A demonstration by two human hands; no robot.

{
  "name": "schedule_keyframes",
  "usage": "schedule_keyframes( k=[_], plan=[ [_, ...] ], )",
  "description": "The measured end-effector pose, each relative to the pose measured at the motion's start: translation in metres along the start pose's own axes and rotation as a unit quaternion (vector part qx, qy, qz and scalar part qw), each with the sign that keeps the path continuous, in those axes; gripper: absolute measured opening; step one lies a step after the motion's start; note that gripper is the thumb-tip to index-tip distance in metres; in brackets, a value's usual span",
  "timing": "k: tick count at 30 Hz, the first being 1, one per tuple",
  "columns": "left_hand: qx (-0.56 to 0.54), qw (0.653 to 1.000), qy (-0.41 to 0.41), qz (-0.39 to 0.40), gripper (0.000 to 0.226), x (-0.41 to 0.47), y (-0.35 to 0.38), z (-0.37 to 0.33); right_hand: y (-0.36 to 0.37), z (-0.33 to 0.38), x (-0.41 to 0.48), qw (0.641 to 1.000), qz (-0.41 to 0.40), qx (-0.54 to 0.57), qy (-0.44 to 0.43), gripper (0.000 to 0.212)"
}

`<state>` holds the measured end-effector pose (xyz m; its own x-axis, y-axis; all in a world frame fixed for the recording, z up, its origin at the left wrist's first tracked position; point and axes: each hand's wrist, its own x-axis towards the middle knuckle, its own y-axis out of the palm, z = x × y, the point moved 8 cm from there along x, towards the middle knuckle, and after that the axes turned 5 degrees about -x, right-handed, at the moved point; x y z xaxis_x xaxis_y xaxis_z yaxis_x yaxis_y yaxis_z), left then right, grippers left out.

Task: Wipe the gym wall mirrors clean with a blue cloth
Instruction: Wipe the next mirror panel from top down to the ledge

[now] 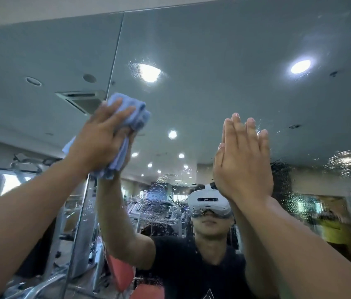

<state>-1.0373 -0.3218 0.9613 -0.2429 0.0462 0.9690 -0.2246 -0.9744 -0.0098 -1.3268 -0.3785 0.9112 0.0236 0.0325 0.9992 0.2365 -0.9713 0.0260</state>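
The left hand (99, 139) presses a bunched blue cloth (136, 114) to the mirror (213, 50), fingers curled over the wad, just right of the seam (116, 50) between 2 panels. The right hand (245, 160) lies flat on the glass, fingers straight and together, holding nothing. Water droplets (347, 160) speckle the lower glass, which reflects a white headset (208, 200).

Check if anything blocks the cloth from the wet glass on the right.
Yes. The right hand rests flat on the mirror, between the cloth in the left hand and the droplets at right. Droplets lower down are unblocked.
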Motion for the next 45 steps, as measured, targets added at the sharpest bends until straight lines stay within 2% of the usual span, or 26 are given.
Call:
schedule_keyframes(
  k=[4,7,11,15,19,21,23,26,29,31,35,40,42,43,45],
  plan=[
    [-0.011,0.986,-0.155,-0.052,0.057,0.056,0.0,0.008,0.0,0.001,0.0,1.0,0.0,-0.006,0.001,0.064],
    [0.002,0.984,-0.174,-0.045,0.051,0.093,0.012,-0.019,-0.001,0.001,0.0,1.0,-0.005,-0.006,0.0,0.064],
    [0.013,0.999,-0.044,0.002,0.055,0.106,0.035,-0.087,-0.002,0.0,0.0,1.0,0.0,0.008,0.0,0.065],
    [-0.009,0.996,0.069,0.049,0.053,0.054,0.046,-0.118,-0.003,-0.001,0.001,1.0,-0.003,0.023,0.0,0.064],
    [0.012,0.969,0.232,0.085,0.041,-0.026,0.027,-0.113,-0.002,-0.001,0.001,1.0,-0.002,0.017,0.002,0.065],
    [0.031,0.957,0.269,0.104,0.038,-0.043,0.017,-0.084,-0.002,0.001,0.0,1.0,-0.002,0.011,0.003,0.066],
    [0.038,0.971,0.217,0.097,0.041,-0.033,0.008,-0.044,-0.002,0.001,0.0,1.0,-0.004,0.011,0.007,0.066],
    [0.001,0.998,0.061,0.023,0.044,0.006,-0.006,-0.008,-0.003,0.002,0.0,1.0,-0.006,0.01,0.006,0.066],
    [-0.032,0.994,-0.091,-0.053,0.047,0.045,-0.009,-0.009,-0.003,0.003,-0.001,1.0,-0.01,0.011,0.007,0.066],
    [-0.025,0.992,-0.113,-0.05,0.048,0.059,0.0,-0.029,-0.002,0.002,-0.001,1.0,-0.007,0.014,0.005,0.067],
    [-0.007,0.998,0.064,0.028,0.05,0.03,0.029,-0.095,-0.002,-0.001,-0.001,1.0,0.0,0.024,0.001,0.067],
    [0.035,0.951,0.282,0.124,0.042,-0.057,0.025,-0.11,-0.001,-0.002,-0.001,1.0,0.016,0.024,-0.006,0.068],
    [0.052,0.946,0.293,0.125,0.04,-0.063,0.016,-0.084,-0.001,-0.002,-0.001,1.0,0.015,0.019,-0.006,0.067],
    [0.056,0.955,0.268,0.113,0.041,-0.058,0.012,-0.067,0.0,-0.002,-0.001,1.0,0.013,0.015,-0.006,0.067],
    [0.037,0.983,0.162,0.073,0.044,-0.037,0.003,-0.038,-0.001,-0.001,0.0,1.0,0.005,0.012,-0.004,0.066]
  ],
)
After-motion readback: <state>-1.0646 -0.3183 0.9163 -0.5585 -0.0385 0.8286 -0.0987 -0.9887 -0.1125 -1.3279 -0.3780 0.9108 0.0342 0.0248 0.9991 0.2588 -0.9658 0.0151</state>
